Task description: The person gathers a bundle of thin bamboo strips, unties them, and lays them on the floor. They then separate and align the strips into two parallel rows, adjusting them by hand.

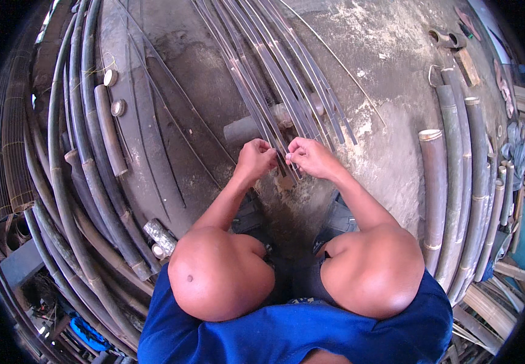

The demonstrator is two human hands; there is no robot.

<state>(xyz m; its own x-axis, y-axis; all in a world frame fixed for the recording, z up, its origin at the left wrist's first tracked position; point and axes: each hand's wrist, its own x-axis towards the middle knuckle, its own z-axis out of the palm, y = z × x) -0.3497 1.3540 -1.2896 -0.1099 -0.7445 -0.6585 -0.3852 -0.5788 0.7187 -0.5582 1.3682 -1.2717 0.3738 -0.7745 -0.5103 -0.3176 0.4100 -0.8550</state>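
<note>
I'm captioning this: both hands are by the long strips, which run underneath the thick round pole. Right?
Not quite: the head view shows the long strips running over the thick round pole, not underneath. The left hand and right hand are indeed by the strips.

Smooth bamboo strips (273,60), rough concrete floor (390,161), cloth shirt (244,333)

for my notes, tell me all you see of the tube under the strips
The tube looks like round, thick bamboo, grey at its left end, paler and blotchy further right. It lies crosswise on the floor, right end angled away, strips crossing over it and hiding parts; contact with them is unclear.
</note>
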